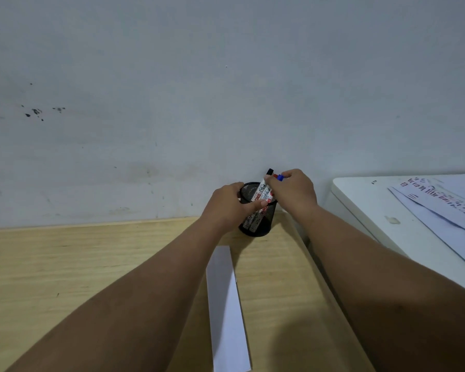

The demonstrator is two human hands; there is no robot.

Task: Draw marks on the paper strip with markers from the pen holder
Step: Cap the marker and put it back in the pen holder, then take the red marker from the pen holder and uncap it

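Against the far edge of the pale wooden desk (65, 264), close to its right far corner, stands the black wire-mesh pen holder (257, 213) with several white-barrelled markers (262, 191) upright in it. The person's left hand (227, 206) wraps the holder's left side, thumb laid across the front mesh, steadying it. The right hand (293, 190) is curled over the marker tops, fingers pinched at a blue cap (280, 177); whether that marker is firmly gripped cannot be told. A black cap (269, 171) and a red one (275, 175) stand just beside it.

The long white paper strip (226, 310) lies unmarked between the forearms, running from near the holder toward the near edge of the desk.

The likely trouble is in the lift. The markers are packed close, so pulling one could drag a neighbour out or tip the light holder if the left hand loosens. A forearm sliding back could also skew the loose strip.

Red and black print shows on the marker barrels, but it is too small to read. White sheets (440, 208) on the neighbouring white table (365, 200) carry red and dark marks, also illegible.
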